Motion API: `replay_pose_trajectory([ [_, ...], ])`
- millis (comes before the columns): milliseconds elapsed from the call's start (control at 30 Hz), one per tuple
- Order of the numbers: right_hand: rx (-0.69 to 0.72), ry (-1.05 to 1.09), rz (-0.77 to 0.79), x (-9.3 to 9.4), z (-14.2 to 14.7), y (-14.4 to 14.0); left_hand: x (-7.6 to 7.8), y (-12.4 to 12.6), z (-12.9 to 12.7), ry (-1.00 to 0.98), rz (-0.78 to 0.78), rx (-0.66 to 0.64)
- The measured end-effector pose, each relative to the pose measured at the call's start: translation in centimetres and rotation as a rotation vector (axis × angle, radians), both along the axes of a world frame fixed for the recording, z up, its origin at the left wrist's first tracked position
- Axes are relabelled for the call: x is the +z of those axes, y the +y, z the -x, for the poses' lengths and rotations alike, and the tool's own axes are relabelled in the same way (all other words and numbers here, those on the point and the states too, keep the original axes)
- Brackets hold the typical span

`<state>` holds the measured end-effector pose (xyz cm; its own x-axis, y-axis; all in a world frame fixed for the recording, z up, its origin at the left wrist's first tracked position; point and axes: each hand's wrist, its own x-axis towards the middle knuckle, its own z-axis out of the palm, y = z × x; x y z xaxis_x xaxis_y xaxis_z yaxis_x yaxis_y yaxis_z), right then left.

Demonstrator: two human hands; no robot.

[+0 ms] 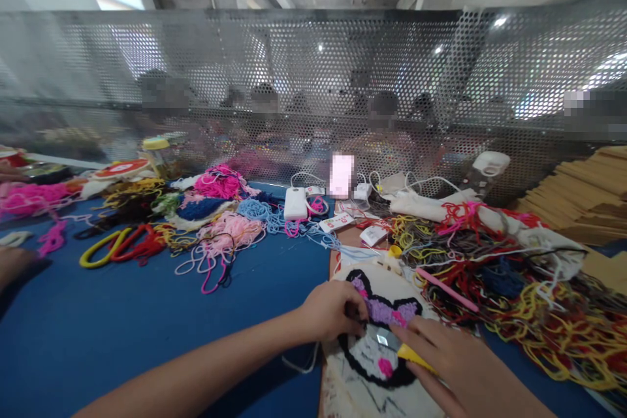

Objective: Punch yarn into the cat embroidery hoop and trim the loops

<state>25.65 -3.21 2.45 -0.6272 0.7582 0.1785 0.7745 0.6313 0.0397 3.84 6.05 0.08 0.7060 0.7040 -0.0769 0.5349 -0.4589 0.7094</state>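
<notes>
My left hand [336,310] is at the left edge of a yarn picture [379,307] of a cat-like face with a black outline, purple bow shape, white middle and pink spots. Its fingers are curled in a pinch against the yarn surface, and whatever they grip is hidden. From the right, my right hand [455,356] grips a tool with a yellow handle [415,358] and a flat, shiny metal blade [385,338]. That blade lies low over the white yarn, close to my left fingertips. Pale cloth [350,382] with dark drawn lines surrounds the worked yarn.
Yellow-handled scissors [102,249] and yarn heaps [228,235] lie left on the blue table [161,313]. Tangled yarn [548,313] and a pink pen-like tool [448,290] lie right. A perforated metal screen [304,78] stands behind. Another person's hand [17,268] is at far left.
</notes>
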Motion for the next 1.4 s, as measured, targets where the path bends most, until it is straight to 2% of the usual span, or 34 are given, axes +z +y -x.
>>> replay_pose_trajectory([
  [633,-0.035,0.024,0.111,0.14,-0.19,0.10,0.05,-0.09,0.02,-0.003,-0.009,-0.004],
  [1400,-0.012,0.029,0.066,0.28,-0.21,-0.05,0.10,-0.02,-0.04,-0.008,0.010,-0.003],
])
